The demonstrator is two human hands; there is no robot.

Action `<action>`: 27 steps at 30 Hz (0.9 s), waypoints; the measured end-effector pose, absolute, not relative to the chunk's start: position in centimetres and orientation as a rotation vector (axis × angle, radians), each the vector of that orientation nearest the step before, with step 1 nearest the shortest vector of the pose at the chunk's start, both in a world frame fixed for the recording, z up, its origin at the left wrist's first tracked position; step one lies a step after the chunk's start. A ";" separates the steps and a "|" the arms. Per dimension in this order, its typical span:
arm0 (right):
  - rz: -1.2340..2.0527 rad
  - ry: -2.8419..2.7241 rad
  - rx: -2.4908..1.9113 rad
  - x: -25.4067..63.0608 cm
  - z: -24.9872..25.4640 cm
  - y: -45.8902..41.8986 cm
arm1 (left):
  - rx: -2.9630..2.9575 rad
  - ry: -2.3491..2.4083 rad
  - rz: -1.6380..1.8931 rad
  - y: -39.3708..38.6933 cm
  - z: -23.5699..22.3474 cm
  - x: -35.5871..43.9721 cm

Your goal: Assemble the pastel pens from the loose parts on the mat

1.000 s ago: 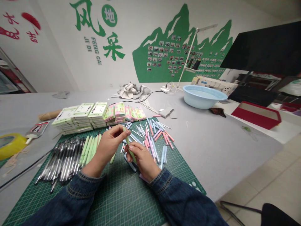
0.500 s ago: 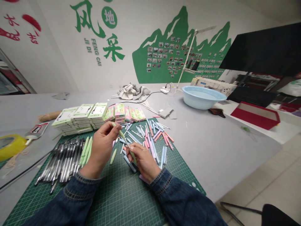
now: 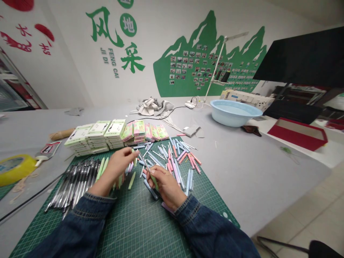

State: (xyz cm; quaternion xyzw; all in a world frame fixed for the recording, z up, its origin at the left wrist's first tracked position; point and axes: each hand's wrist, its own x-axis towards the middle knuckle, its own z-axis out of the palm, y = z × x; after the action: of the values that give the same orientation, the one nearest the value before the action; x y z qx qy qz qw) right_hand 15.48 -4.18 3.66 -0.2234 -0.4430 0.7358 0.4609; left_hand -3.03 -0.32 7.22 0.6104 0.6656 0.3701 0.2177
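My left hand (image 3: 118,165) is closed, its thumb and fingertips pinching a light green pen barrel piece (image 3: 134,157). Beside it, my right hand (image 3: 167,184) grips the green lower part of a pen (image 3: 153,179). A thin grey refill (image 3: 144,160) sticks out of that part, pointing up and left towards my left hand. On the green cutting mat (image 3: 137,222) below lies a loose green pen piece (image 3: 131,180). Blue, pink and purple pen parts (image 3: 177,168) are scattered past my right hand. Several green pens (image 3: 102,168) lie partly behind my left hand.
Clear black-tipped pens (image 3: 73,182) lie in a bunch at the left. White-green boxes (image 3: 98,129) and pink-green boxes (image 3: 139,129) are stacked along the mat's far edge. Yellow tape (image 3: 16,166) and a glue tube (image 3: 48,150) sit at left, a blue basin (image 3: 233,114) at back right.
The green pen held between my hands has come apart. My left hand has turned with the green piece, and the grey refill in my right hand's part now shows at greater length.
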 end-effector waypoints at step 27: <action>1.763 -1.070 -0.543 15.9 4.0 -3.9 | 2.012 2.281 0.080 -3.4 5.4 -3.9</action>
State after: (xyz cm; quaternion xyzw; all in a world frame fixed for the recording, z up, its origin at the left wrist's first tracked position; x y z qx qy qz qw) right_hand 15.87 -3.94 4.04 -0.2229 -0.4393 0.7236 0.4834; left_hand -3.92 -3.44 5.42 0.6605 0.7487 0.0261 0.0495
